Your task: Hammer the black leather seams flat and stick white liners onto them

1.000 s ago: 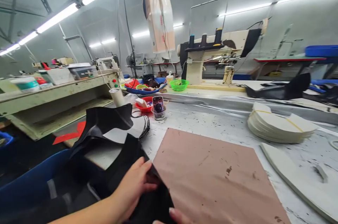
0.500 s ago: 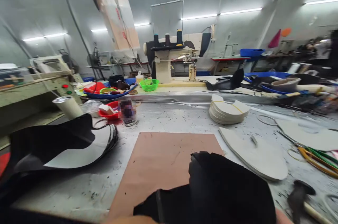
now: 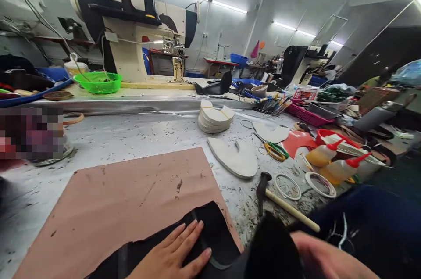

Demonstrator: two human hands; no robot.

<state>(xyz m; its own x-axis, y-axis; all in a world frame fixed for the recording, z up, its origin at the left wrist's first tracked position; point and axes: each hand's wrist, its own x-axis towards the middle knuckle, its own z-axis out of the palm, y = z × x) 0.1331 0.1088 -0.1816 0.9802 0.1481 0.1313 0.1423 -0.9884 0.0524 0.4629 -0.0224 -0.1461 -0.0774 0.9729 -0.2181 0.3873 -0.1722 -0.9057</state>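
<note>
My left hand (image 3: 174,255) lies flat with its fingers spread on a black piece of material (image 3: 213,235) at the near edge of a brown cutting mat (image 3: 125,200). My right hand (image 3: 325,257), blurred at the bottom right, is closed on a raised black flap (image 3: 272,248) of the same material. A hammer (image 3: 279,202) with a wooden handle lies just beyond it.
White cut pieces (image 3: 235,158) and a banded stack of them (image 3: 214,119) lie past the mat. Scissors (image 3: 274,149), tape rings (image 3: 287,186), glue bottles (image 3: 338,169) and a pink tray (image 3: 307,116) crowd the right. A sewing machine (image 3: 134,33) and green bowl (image 3: 98,81) stand behind.
The view has swung right. The black material has moved from the left pile onto the mat's near edge. My left hand now lies flat on it, and my right hand shows.
</note>
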